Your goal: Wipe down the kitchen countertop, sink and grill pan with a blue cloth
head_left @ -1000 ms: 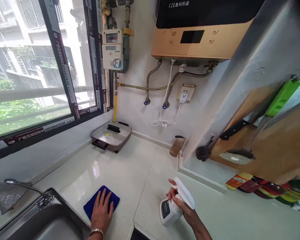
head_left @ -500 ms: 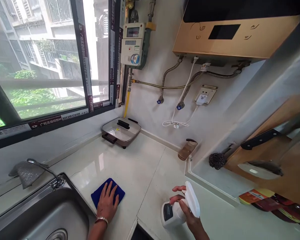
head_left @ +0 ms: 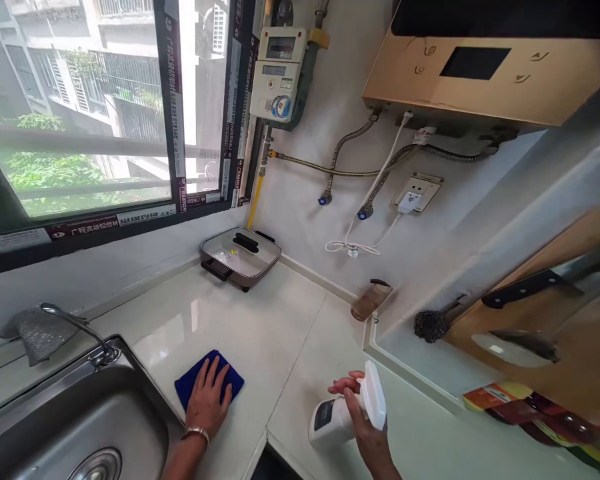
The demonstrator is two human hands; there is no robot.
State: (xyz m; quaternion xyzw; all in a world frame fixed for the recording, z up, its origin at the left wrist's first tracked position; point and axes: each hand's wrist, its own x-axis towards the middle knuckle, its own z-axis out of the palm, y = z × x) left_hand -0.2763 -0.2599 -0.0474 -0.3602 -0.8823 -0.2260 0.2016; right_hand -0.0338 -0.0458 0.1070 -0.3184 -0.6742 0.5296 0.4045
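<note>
My left hand (head_left: 209, 399) lies flat on a folded dark blue cloth (head_left: 236, 381), its fingers spread over it beside the sink. At the lower middle, my right hand (head_left: 367, 427) is closed round the neck of a white spray bottle (head_left: 325, 427) with a dark label. The white spray head (head_left: 375, 397) sticks up past the fingers. Whether the bottle's base rests on the counter, I cannot tell.
A steel sink (head_left: 145, 393) with a faucet (head_left: 75, 327) is at left. In the corner sits a lidded electric pan (head_left: 243, 257). A brown jug (head_left: 371, 301) stands by the wall. Right hang a knife (head_left: 525, 289) and scrubber (head_left: 430, 325). A gold water heater (head_left: 480, 87) is above.
The fingers of my right hand have drawn in closer round the bottle's neck. My left hand stays on the cloth. The whole view has shifted slightly.
</note>
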